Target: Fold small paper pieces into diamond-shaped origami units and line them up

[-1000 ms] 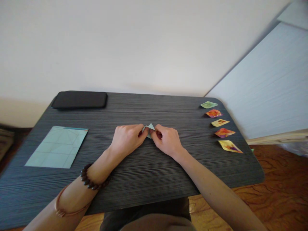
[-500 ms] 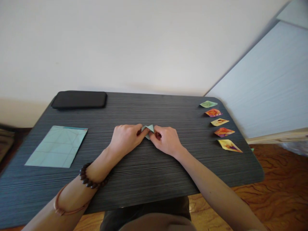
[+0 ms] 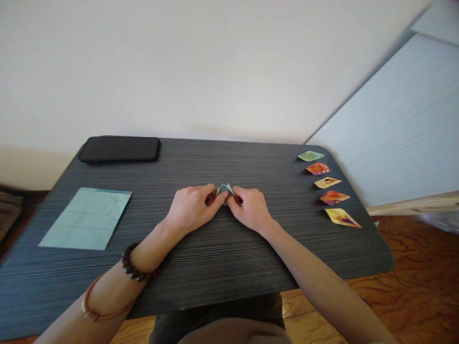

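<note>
A small piece of folded pale green paper (image 3: 224,188) is pinched between both hands over the middle of the dark table. My left hand (image 3: 193,205) grips its left side, with the thumb pressed across the front. On the other side, my right hand (image 3: 249,205) holds it between thumb and bent fingers. Peaked folds stick up above the fingertips, while the lower part of the paper is mostly hidden by the thumbs.
Pale green creased paper (image 3: 88,217) lies at the left of the table (image 3: 215,263). Behind it rests a flat black case (image 3: 119,149). Several folded paper pieces stand in a column at the right, among them a yellow one (image 3: 342,218) and a green one (image 3: 311,156).
My left hand has shifted slightly right, closer to my right hand. The folded paper is squeezed narrower, and its peaks now stand closer together.
</note>
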`<action>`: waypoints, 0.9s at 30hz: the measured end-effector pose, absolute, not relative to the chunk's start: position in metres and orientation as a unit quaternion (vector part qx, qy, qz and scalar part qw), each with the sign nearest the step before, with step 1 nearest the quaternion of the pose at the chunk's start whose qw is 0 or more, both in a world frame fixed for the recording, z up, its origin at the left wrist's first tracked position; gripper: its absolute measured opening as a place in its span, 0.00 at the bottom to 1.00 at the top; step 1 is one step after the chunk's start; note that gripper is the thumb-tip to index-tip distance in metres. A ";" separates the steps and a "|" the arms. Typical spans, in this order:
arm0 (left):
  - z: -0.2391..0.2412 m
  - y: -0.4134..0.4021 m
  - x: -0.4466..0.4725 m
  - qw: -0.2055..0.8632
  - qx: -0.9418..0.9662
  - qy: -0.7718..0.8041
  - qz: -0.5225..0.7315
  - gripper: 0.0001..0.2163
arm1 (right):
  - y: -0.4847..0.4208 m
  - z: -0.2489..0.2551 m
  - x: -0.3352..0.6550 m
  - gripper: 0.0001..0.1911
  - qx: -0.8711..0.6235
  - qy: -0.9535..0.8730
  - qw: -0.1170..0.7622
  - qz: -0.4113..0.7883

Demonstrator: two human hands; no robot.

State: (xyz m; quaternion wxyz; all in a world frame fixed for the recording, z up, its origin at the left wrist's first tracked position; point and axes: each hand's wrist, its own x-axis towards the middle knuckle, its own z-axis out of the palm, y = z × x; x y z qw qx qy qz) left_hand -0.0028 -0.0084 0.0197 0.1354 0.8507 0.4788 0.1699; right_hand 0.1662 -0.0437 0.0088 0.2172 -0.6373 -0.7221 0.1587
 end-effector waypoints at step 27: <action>0.009 0.002 -0.008 0.462 0.729 0.438 0.251 0.15 | -0.040 0.006 0.175 0.10 -0.566 -0.688 0.391 0.230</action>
